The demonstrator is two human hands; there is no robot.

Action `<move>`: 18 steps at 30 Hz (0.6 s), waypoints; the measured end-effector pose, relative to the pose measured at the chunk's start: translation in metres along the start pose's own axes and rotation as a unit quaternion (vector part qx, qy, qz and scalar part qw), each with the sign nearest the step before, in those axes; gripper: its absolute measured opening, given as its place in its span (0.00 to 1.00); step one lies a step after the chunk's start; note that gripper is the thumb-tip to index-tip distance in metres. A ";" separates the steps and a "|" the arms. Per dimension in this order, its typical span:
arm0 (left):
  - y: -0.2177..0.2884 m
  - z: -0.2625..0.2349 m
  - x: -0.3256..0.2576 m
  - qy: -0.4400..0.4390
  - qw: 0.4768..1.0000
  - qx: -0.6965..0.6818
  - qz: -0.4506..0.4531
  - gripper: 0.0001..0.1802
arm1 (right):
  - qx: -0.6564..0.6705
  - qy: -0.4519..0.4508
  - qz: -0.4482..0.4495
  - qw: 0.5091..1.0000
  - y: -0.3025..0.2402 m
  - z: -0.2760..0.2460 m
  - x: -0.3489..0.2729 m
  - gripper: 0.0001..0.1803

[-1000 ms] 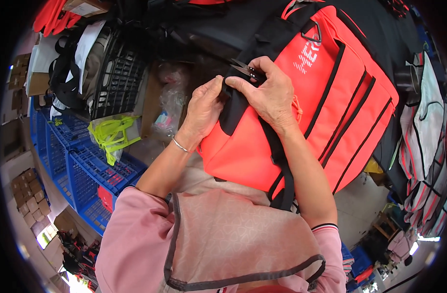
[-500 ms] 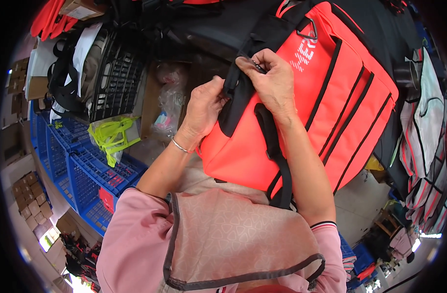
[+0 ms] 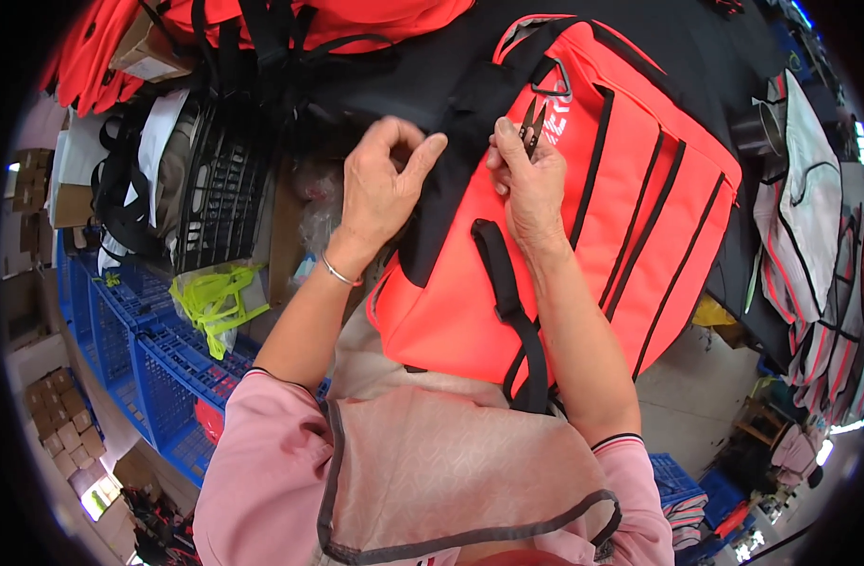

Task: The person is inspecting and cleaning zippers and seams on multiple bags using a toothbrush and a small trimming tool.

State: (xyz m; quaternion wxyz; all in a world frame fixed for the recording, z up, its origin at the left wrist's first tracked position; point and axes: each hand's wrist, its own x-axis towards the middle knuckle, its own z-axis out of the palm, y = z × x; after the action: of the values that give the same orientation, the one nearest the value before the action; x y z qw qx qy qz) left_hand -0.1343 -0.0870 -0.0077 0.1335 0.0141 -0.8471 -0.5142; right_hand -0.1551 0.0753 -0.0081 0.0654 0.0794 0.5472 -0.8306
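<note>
A bright coral-red backpack [image 3: 441, 302] with black trim and straps lies across the work surface in front of me. My right hand [image 3: 531, 193] is closed round a small pair of dark thread snips [image 3: 534, 127], blades pointing up and away, over the bag. Left of it, my left hand [image 3: 385, 184] is raised beside the black back panel [image 3: 441, 208]. Its thumb and curled forefinger stand apart, slightly blurred, and I see nothing between them. A black webbing strap [image 3: 503, 274] hangs loose along the bag's near side, next to my right forearm.
More red bags [image 3: 357, 24] lie at the far left. A black plastic basket [image 3: 220, 156] with straps and papers stands on the left, above blue crates [image 3: 168, 377]. A yellow-green item in plastic [image 3: 220, 302] sits beside it. Grey bags [image 3: 800, 208] hang at the right.
Both hands have come off the black strap at the bag's top edge and moved apart. The snips now show plainly in my right hand. The bag sits slightly lower and further left in view.
</note>
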 end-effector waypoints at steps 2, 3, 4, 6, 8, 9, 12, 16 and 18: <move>0.013 0.001 0.019 0.006 1.000 -0.019 0.020 0.15 | -0.006 0.003 -0.003 1.000 0.001 0.001 0.000 0.13; 0.015 -0.001 0.027 0.006 1.000 -0.019 0.023 0.15 | -0.015 0.001 -0.001 1.000 0.001 0.001 0.000 0.12; 0.015 -0.004 0.034 -0.037 0.998 0.029 0.050 0.15 | -0.019 -0.008 -0.005 1.000 0.002 0.000 0.001 0.11; 0.015 -0.010 0.042 -0.106 0.989 0.080 0.069 0.14 | -0.028 -0.009 0.000 1.000 0.003 -0.001 0.001 0.12; 0.013 -0.015 0.048 -0.145 0.983 0.090 0.073 0.13 | -0.037 -0.008 0.006 0.999 0.002 -0.002 0.002 0.12; 0.013 -0.019 0.050 -0.180 0.976 0.101 0.073 0.12 | -0.063 -0.004 0.008 0.998 0.000 -0.001 0.002 0.13; 0.005 -0.027 0.067 -0.278 0.960 0.038 -0.008 0.11 | -0.144 0.018 0.014 0.989 0.001 0.006 0.004 0.15; -0.008 -0.031 0.076 -0.362 0.917 -0.106 -0.132 0.10 | -0.278 0.042 0.059 0.958 -0.008 0.011 0.019 0.21; -0.020 -0.028 0.073 -0.373 0.900 -0.151 -0.169 0.09 | -0.275 0.041 0.065 0.958 -0.012 0.013 0.022 0.21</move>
State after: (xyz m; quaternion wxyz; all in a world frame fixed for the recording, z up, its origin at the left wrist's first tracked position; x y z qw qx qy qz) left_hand -0.2001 -0.1320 0.0026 -0.2801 -0.0563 -0.7320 -0.6185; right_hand -0.1799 0.0675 0.0037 0.1160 0.1282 0.7506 -0.6378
